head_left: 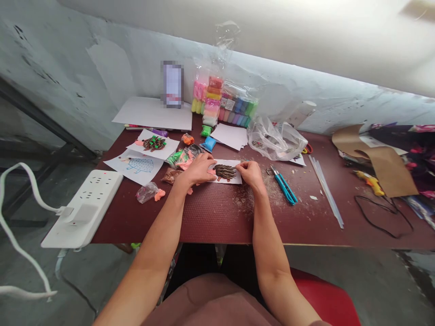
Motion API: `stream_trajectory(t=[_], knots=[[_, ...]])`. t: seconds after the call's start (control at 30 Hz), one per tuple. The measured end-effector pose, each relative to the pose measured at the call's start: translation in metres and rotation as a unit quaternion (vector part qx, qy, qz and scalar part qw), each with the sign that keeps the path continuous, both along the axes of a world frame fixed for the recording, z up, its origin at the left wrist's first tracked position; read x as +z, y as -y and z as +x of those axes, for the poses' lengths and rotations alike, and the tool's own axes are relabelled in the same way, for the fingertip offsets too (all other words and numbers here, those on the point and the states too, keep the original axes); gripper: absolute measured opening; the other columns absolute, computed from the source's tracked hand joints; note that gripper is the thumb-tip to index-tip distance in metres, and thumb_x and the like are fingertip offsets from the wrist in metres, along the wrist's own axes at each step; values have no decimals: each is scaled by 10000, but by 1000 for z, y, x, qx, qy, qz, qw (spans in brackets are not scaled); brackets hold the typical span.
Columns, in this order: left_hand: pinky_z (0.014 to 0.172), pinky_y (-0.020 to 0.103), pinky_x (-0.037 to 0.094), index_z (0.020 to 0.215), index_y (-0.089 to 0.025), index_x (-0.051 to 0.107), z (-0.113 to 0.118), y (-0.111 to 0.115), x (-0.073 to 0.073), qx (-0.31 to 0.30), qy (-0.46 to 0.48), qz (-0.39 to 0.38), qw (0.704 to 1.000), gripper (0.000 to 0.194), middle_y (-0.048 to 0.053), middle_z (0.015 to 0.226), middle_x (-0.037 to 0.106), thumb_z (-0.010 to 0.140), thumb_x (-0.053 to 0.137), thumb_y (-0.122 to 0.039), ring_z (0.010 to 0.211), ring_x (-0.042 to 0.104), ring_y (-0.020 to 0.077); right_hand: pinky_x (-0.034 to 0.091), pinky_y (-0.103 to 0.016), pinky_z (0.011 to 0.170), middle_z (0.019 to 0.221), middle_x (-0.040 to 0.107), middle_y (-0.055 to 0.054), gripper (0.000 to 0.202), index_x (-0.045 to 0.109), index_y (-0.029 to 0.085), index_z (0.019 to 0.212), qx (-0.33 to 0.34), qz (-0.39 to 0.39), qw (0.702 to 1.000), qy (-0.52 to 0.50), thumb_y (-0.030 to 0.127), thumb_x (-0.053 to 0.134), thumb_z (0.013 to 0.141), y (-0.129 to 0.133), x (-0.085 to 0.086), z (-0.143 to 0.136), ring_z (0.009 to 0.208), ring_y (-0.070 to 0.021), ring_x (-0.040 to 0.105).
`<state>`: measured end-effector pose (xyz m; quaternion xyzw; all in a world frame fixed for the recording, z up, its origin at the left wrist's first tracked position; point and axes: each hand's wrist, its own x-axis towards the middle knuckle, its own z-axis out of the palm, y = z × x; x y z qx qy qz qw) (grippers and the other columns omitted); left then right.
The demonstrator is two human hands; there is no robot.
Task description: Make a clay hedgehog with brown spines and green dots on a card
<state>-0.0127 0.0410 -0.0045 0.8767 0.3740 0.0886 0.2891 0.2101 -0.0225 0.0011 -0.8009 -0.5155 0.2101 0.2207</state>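
A small white card (pixel 234 179) lies on the dark red table (pixel 210 217), bearing a hedgehog shape (pixel 224 171) of dark overlapping pieces with a pink clay face and feet. My left hand (pixel 200 168) rests at the card's left end, thumb and fingers apart near the pink face. At the card's right edge, my right hand (pixel 250 173) has thumb and forefinger pinched together by the hedgehog's back; whatever is between the fingertips is too small to make out. Opened packets of pink clay (pixel 186 158) and green clay (pixel 174 158) lie just beyond my left hand.
Left: a finished-looking hedgehog (pixel 154 143), a blue hedgehog drawing (pixel 137 164), a power strip (pixel 98 192). Right: teal pliers (pixel 286 188), clear sticks (pixel 326 192), a yellow glue gun (pixel 373 183) with its cord. Behind: a plastic bag (pixel 277 138), clay packs (pixel 234 108), a phone (pixel 172 84).
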Motion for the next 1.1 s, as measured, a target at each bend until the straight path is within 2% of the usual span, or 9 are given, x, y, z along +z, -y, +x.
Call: stream_trajectory(t=[0.47,0.8,1.1], knots=[[1204,448,389,1364,-169,677,0,0,0,-1,-3,3,1000,596,134,1429,566,800,690,-363,1368,496,344,315,-248,602,627,616,-6,226,761,143,703,4,-14,1000,21,249,612,835,-3,2,-5,649,-136,533],[1198,435,391,1355,-167,683,0,-1,-4,1,2,5,1000,602,136,1427,562,796,700,-389,1361,498,335,391,-239,659,798,761,-53,224,813,175,814,-6,-30,999,39,264,614,862,-2,-3,-7,740,-164,634],[1188,441,402,1348,-185,696,0,-2,-5,2,7,7,1000,598,124,1409,570,790,712,-401,1351,502,344,417,-243,682,802,766,-49,226,821,185,817,-8,-28,999,32,277,616,845,-3,-4,-7,758,-171,650]])
